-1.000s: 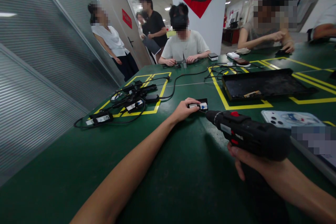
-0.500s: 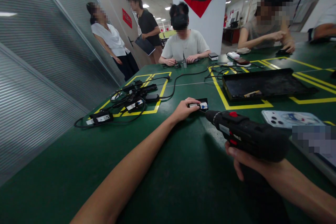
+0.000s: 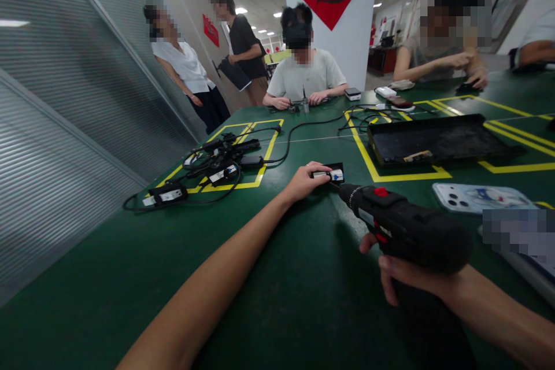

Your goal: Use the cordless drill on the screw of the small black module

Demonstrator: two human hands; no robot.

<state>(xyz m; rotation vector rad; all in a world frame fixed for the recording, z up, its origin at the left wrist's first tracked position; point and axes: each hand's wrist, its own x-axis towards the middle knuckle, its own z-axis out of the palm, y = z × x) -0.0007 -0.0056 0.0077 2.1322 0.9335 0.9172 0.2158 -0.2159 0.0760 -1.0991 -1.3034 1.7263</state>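
At centre frame, the left hand (image 3: 302, 181) grips a small black-and-white rectangular part (image 3: 337, 176) on the green tabletop (image 3: 295, 283); at lower right, the right hand (image 3: 411, 273) clasps a black-and-red power drill (image 3: 407, 225), tip near the part.

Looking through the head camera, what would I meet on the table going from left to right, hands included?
Tangle of black devices and cables → left hand → small black-and-white part → power drill → light-blue phone.
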